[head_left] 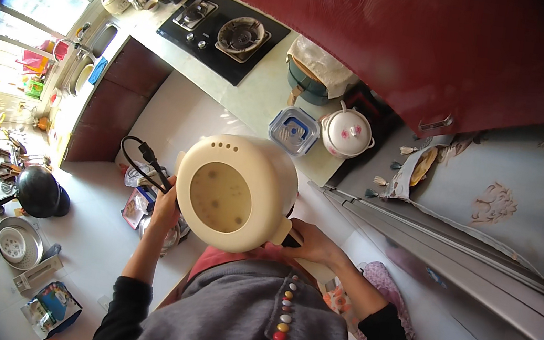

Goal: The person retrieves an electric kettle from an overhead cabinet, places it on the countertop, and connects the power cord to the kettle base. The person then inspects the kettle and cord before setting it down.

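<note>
In front of my body I hold up a cream-coloured small electric kitchen appliance (279,171), rounded in shape. Facing me is its round side, with a row of small holes and a large yellowish oval panel marked by darker spots; whether that panel is a window or a recess I cannot tell. My left hand (167,205) grips its left side, together with a black power cord (158,178) whose plug sticks up in a loop. At the lower right, my right hand (312,243) is closed around a dark handle part of it. Fingers behind the appliance are partly hidden.
Ahead runs a counter with a gas stove (221,34), a blue-rimmed glass container (293,131), a white lidded pot (347,133) and a green pot (309,81). A red cabinet door (409,36) overhangs it. A cloth-covered fridge (477,192) stands right. A black wok (38,191) hangs left.
</note>
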